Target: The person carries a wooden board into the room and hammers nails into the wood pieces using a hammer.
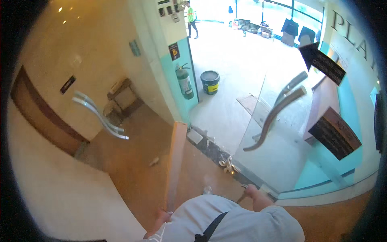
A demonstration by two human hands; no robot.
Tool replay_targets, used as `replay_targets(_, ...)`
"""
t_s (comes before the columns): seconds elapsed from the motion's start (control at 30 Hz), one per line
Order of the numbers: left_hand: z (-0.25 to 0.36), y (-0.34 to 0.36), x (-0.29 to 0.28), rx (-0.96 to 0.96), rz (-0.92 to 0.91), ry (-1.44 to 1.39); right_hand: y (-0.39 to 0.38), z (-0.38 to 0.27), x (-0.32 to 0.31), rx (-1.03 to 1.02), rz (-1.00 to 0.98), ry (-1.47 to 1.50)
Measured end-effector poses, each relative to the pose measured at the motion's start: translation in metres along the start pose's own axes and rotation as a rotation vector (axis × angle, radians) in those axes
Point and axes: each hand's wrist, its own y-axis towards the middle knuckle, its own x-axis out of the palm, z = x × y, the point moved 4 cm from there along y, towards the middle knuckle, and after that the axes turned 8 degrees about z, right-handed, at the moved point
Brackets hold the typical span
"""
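Large dark letters (pixel 349 38) on cream wall (pixel 367 30), black arrow sign (pixel 322 63), dark rectangular sign (pixel 335 134), both seemingly on glass (pixel 284 133), mostly illegible

the bucket (pixel 210 83) stands right of the fire extinguisher (pixel 185 83), both beyond the long board (pixel 175 161).

The shirt (pixel 250 222) is pale grey — thin white lines (pixel 161 233) at left — and a black strap (pixel 215 226) crosses it.
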Motion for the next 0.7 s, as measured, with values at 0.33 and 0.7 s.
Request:
replay_targets(0.33,0.172,0.288,-0.100,0.260,-0.138,-0.027,0.170,-0.220,-0.169,-0.143,0.190,0.258)
replay_targets(0.7,0.464,0.548,-0.186,0.466,-0.306,0.105,0.297,-0.224,-0.289,0.381,0.390,0.362)
